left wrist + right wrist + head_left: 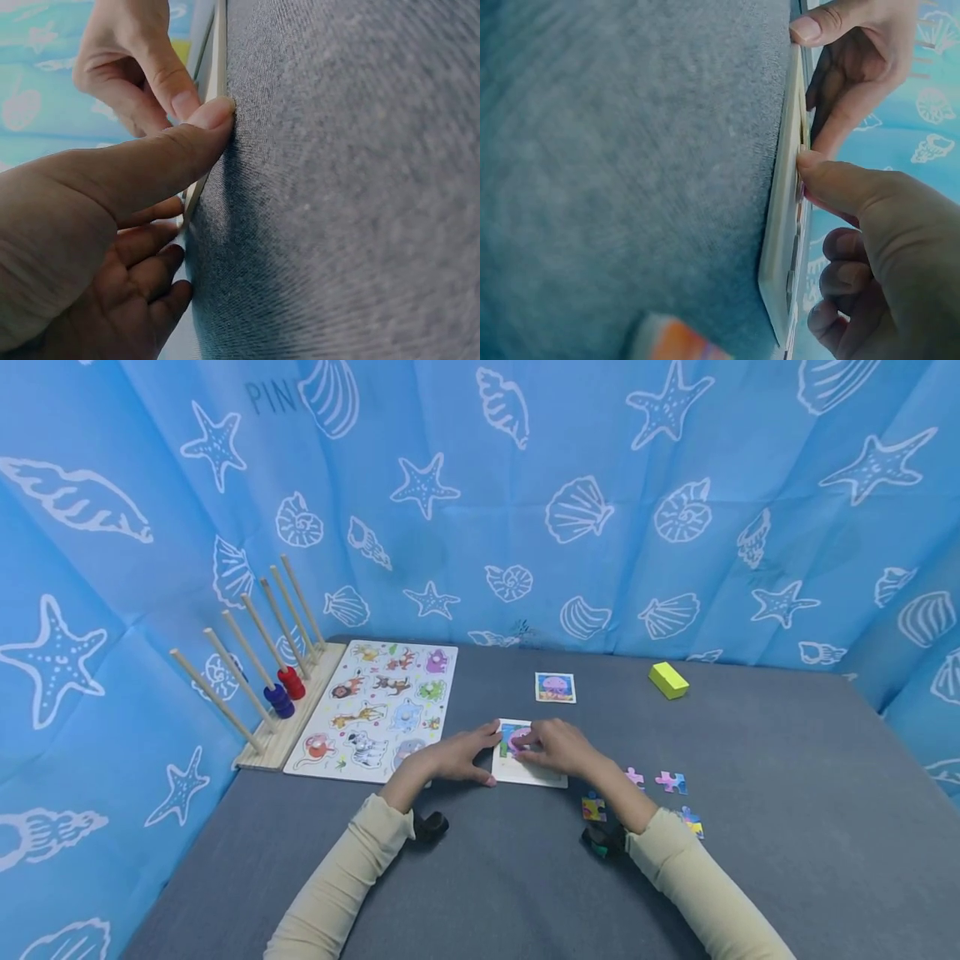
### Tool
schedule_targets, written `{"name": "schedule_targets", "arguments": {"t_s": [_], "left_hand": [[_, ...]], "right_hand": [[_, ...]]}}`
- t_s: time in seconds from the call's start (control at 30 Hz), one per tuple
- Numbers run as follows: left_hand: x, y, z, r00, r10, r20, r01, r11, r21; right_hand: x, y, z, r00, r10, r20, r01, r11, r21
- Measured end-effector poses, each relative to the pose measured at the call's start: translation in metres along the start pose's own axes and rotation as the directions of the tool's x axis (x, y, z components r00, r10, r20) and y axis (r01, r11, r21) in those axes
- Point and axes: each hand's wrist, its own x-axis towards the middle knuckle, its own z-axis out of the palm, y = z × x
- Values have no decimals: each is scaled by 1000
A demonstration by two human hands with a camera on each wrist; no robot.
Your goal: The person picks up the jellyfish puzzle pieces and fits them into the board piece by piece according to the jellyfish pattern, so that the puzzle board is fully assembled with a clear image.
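Touching the left edge of a small, cream, rectangular puzzle tray (542,775) on the dark grey, cloth-covered worktop (810,768) with the left hand (459,755), thumb and fingers spread apart. Pinching a pink jigsaw piece (516,742) inside, with the right hand (561,748). Reaching past loose, multicoloured jigsaw pieces (670,782).

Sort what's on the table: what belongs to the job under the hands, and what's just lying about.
Belongs to the job:
white rectangular puzzle tray, partly filled
loose multicoloured cut-out jigsaw pieces
small picture card with a pink creature, probably the guide

Apparently just lying about:
yellow rectangular block
white board of colourful animals
pale wooden peg stand
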Motion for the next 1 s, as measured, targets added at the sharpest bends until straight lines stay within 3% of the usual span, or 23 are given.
{"name": "schedule_targets", "arguments": {"t_s": [0.2,0.4,0.6,0.77,0.87,1.0], "left_hand": [[2,-2,0,1000,24,2,-24,1000,2],[3,-2,0,999,45,-7,-45,999,5],[6,-2,1,999,47,1,-47,999,20],[6,0,2,999,26,19,-26,1000,3],[6,2,2,1000,16,20,-16,1000,2],[4,3,2,1000,11,-3,-11,999,30]], "right_hand": [[3,-4,-2,998,51,21,-50,998,-43],[5,-4,-3,992,107,62,-106,994,-21],[0,1,-5,995,70,71,-71,998,3],[-17,15,-15,997,62,49,-67,992,104],[-32,25,-30,989,137,52,-144,978,154],[-57,39,-52,969,238,67,-245,960,137]]}}
